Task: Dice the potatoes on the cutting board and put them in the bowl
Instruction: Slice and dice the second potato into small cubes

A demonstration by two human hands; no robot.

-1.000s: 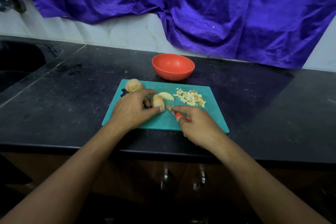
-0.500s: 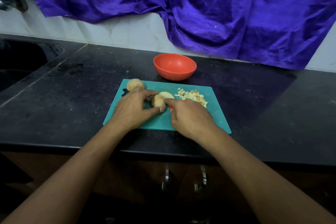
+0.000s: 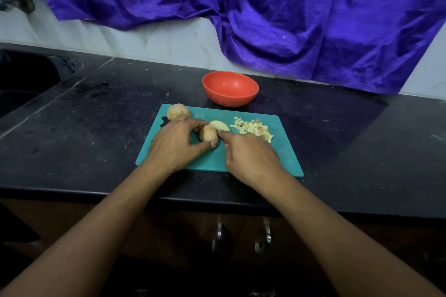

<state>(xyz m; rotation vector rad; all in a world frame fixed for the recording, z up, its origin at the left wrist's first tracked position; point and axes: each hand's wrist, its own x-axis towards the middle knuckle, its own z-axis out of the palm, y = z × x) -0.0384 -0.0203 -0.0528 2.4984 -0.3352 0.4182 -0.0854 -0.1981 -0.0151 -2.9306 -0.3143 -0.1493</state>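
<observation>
- Potato piece (image 3: 208,133) sat on the teal cutting board (image 3: 284,159), left of centre, right between the two hands.
- Left hand (image 3: 173,146): grip closed on the piece, thumb on its near side and fingers over its far side, pinning it to the board.
- Right hand (image 3: 251,154): fingers curled, index finger stretched out with its tip touching the piece's right face. The grip looked closed on a knife (image 3: 226,143). Only a red speck of handle showed under the hand and the blade was hidden.
- Key relation: the piece lay directly left of the right grip, touching. Judgement: the cut would come in from the right face, working toward the left fingers.
- Long axis: the piece looked nearly round from above, maybe slightly longer near-to-far. Couldn't tell for sure.
- Risk, as a judgement: the left thumb tip sat at the piece's near right corner, close to the likely blade line.
- Cut wedge (image 3: 219,125) lay just behind the piece, and the diced pile (image 3: 253,129) was further right on the board.
- Whole potato (image 3: 178,111) sat uncut at the far left corner, just behind the left hand.
- Red bowl (image 3: 230,89) stood on the black worktop (image 3: 96,128) just past the board's far edge. No dice were visible in it, so the transfer was not yet done.
</observation>
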